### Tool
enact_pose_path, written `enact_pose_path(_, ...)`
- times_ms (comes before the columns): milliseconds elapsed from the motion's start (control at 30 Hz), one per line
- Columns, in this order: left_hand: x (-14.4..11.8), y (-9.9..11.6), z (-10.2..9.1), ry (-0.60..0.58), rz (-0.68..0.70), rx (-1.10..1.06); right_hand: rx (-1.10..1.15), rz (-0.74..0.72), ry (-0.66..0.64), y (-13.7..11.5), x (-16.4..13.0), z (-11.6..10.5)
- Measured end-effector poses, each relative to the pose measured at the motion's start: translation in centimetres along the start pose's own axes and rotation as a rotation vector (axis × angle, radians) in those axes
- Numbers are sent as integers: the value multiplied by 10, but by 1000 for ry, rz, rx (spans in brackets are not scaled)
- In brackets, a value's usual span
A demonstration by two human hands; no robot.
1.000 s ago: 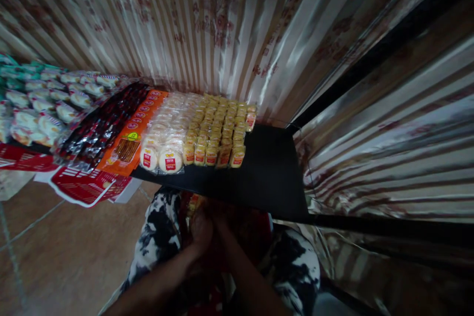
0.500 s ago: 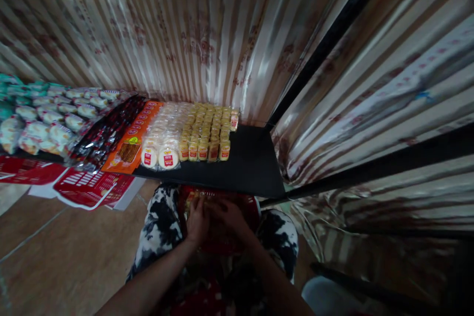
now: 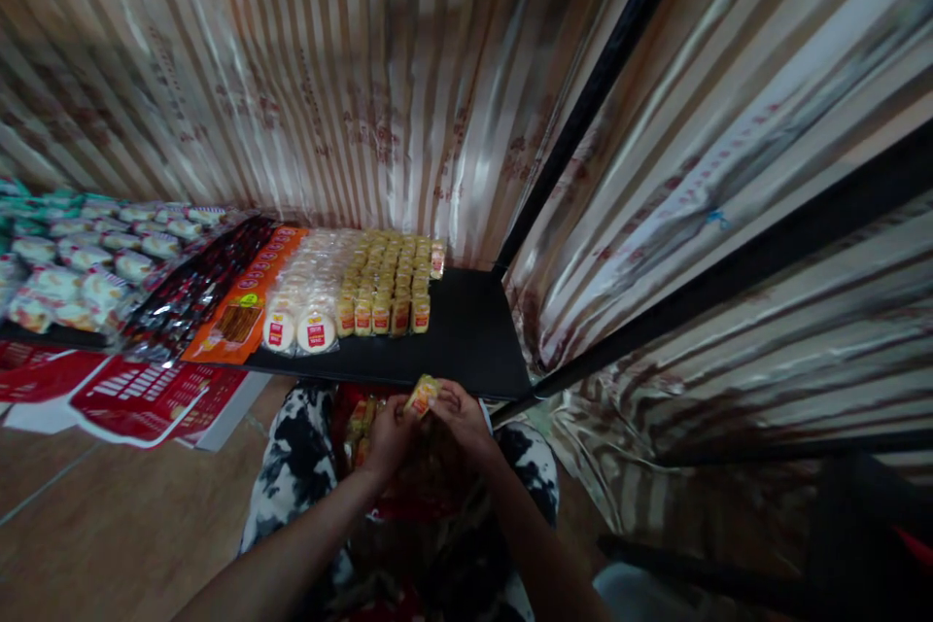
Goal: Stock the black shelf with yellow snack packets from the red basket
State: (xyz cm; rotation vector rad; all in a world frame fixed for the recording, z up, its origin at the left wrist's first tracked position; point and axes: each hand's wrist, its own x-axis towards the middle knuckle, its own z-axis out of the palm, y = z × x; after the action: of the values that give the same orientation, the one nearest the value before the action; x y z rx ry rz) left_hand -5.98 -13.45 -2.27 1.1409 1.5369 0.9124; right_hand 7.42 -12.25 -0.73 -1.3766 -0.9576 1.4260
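Note:
Between both hands I hold a small yellow snack packet (image 3: 423, 396) with a red and white label, at the shelf's front edge. My left hand (image 3: 390, 432) is closed on its left side, and my right hand (image 3: 459, 413) pinches its right side. Below them, a red basket (image 3: 397, 508) sits between my knees with more yellow packets (image 3: 361, 423) inside, partly hidden by my hands. On the black shelf (image 3: 466, 330) stand rows of matching yellow packets (image 3: 386, 292), beside rows of round white packaged snacks (image 3: 315, 332).
Left along the shelf lie an orange package (image 3: 244, 306), dark shiny packets (image 3: 196, 292) and white wrapped packets (image 3: 102, 262). Another red basket (image 3: 131, 398) is beneath the shelf. Black frame bars (image 3: 598, 107) and a striped curtain (image 3: 350, 68) border the back and right.
Both hands have come up from inside the basket with a yellow packet now between them. The view has shifted slightly, so the shelf sits lower and further left.

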Motion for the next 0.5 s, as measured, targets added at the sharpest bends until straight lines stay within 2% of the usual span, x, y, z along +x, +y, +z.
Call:
enact_pose_path(233, 17, 27, 24, -24, -74, -195, 6, -111, 42, -4, 8, -3)
enact_pose_path(367, 35, 41, 43, -74, -57, -260, -7, -168, 94, -15, 26, -12)
enact_pose_path(500, 53, 58, 60, 19, -25, -165, -32, -252, 236, -32, 57, -27)
